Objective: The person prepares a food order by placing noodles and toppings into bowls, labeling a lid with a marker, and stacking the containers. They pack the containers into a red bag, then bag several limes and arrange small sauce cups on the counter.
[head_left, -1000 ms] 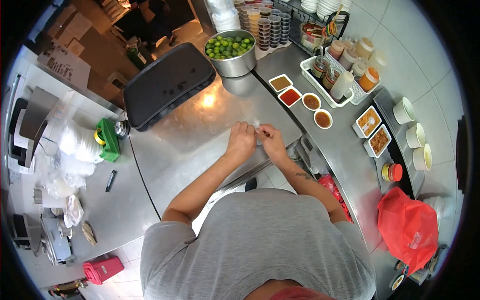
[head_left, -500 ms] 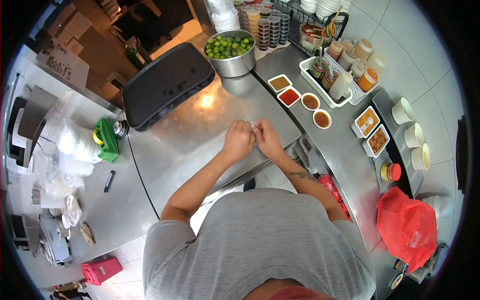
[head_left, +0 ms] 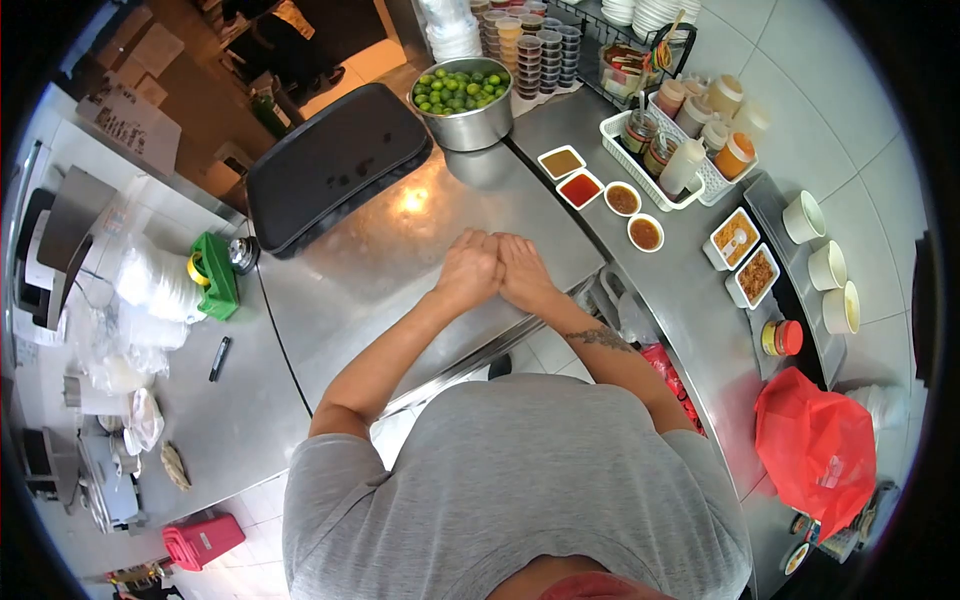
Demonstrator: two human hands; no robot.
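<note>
Over the front part of the steel counter (head_left: 380,310), my two hands are pressed side by side, knuckles up. My left hand (head_left: 470,270) is closed, its fingers curled down. Against it lies my right hand (head_left: 524,272), also closed with the fingertips folded out of sight. Whatever lies between or under the fingers, if anything, is hidden. Beyond my hands stands a metal pot of green limes (head_left: 460,95). To the right of them are small white dishes of sauce: a red sauce (head_left: 579,189), a brown-green sauce (head_left: 562,163) and two brown ones (head_left: 622,200).
A large black tray (head_left: 335,165) lies at the back left. White baskets with squeeze bottles (head_left: 683,168) stand at the right, near two crumb-filled dishes (head_left: 735,240) and a red plastic bag (head_left: 815,445). A green dispenser (head_left: 215,278) and a marker (head_left: 220,358) are at the left.
My hands have moved slightly away from my body and come closer together, fingers now curled under. A small pale bit between the fingertips is no longer visible. A person shows more at the back.
</note>
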